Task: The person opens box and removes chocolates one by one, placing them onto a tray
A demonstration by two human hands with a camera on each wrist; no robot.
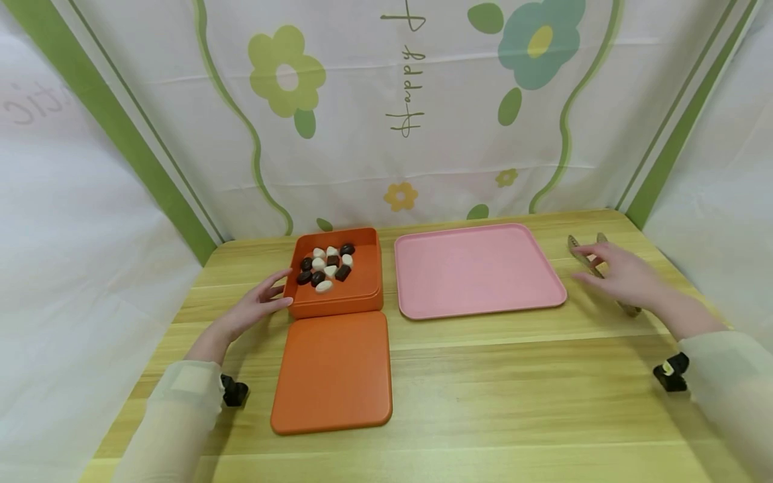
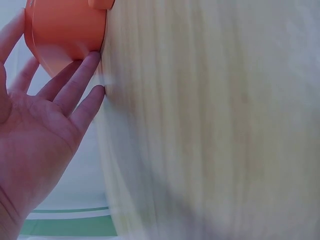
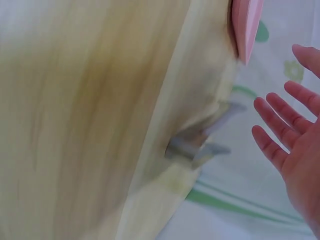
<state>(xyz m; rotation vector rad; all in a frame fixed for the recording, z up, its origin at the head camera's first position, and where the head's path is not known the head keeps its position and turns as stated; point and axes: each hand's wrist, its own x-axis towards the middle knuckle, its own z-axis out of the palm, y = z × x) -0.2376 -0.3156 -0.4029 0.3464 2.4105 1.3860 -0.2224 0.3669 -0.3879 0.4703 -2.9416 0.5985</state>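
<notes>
My left hand [image 1: 256, 308] rests at the left wall of a square orange box [image 1: 335, 307], its fingers extended and spread along the side. In the left wrist view the fingertips reach the outer wall of the box [image 2: 70, 25]. Dark and white chocolate-like pieces [image 1: 329, 265], several of each, lie inside the box. Over at the right, my right hand [image 1: 628, 278] hovers above a pair of tongs [image 1: 630, 310], fingers loosely spread. In the right wrist view those tongs [image 3: 200, 137] lie blurred on the table, apart from the fingers.
An orange lid [image 1: 335, 372] lies flat in front of the box. To the right of the box sits a pink tray [image 1: 477, 272] with a low rim. The wooden table [image 1: 513, 402] ends at white printed curtains [image 1: 362, 154] at the back and sides.
</notes>
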